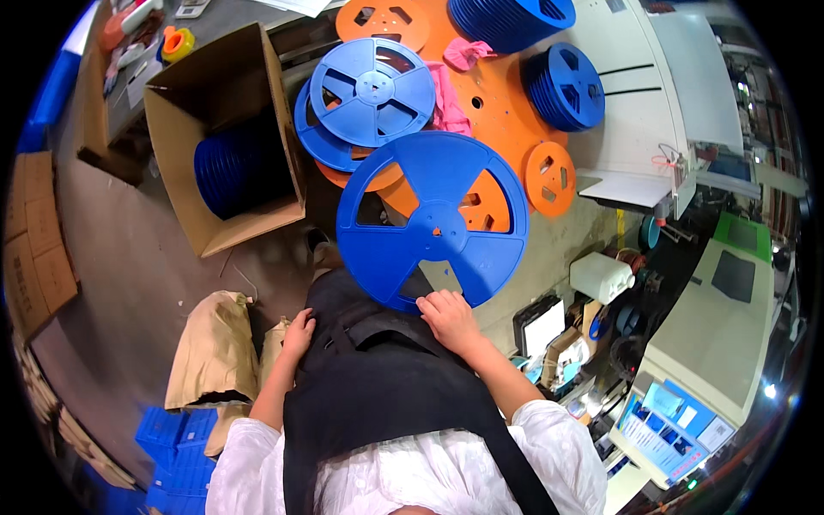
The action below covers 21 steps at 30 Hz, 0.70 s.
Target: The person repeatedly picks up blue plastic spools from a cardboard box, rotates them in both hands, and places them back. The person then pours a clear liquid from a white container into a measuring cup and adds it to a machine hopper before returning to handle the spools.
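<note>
My right hand [451, 319] grips the near rim of a large blue plastic reel [481, 262], its fingers curled over the edge. The reel is tilted in front of my black apron and has wide cut-out windows and a small centre hole. My left hand [298, 333] hangs beside the apron, fingers loosely apart with nothing seen in them. Just beyond the held reel, lighter blue reels [375, 86] lie stacked on orange discs at the edge of an orange table [489, 94].
An open cardboard box [199, 225] at the left holds several blue reels. Stacks of blue reels [562, 86] stand at the table's far right, near an orange disc [549, 178] and pink cloth [468, 53]. Brown sacks [215, 348] stand low left; a white jerrycan [601, 276] sits right.
</note>
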Each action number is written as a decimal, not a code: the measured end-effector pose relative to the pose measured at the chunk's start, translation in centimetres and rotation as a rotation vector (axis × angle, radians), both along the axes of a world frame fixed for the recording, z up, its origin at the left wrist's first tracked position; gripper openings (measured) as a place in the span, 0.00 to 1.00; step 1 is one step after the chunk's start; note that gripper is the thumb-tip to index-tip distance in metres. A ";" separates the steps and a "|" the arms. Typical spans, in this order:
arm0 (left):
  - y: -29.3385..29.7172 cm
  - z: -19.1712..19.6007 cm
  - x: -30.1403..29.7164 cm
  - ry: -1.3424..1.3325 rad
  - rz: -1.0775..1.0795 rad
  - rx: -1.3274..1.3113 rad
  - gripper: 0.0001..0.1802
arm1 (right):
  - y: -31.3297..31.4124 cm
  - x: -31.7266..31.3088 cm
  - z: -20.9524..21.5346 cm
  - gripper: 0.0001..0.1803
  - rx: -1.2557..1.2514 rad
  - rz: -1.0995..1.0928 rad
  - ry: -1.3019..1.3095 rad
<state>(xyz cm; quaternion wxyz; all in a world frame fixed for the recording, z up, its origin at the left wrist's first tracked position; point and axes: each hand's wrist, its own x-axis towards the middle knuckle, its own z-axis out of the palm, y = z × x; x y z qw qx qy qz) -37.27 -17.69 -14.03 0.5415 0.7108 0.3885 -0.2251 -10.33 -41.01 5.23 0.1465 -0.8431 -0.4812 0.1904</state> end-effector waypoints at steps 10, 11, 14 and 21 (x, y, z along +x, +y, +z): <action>5.4 1.7 9.7 0.049 -0.183 0.020 0.22 | 0.2 -0.9 -2.6 0.20 0.171 -0.444 0.212; 5.7 1.9 10.9 0.037 -0.180 0.018 0.22 | 0.0 -0.1 -3.1 0.20 0.177 -0.519 0.227; 6.7 2.1 15.1 -0.012 -0.181 0.019 0.20 | -1.0 2.7 -6.9 0.20 0.186 -0.782 0.213; 8.5 0.0 23.7 -0.116 -0.001 0.041 0.20 | -2.3 7.8 -20.8 0.23 -0.010 -1.027 0.135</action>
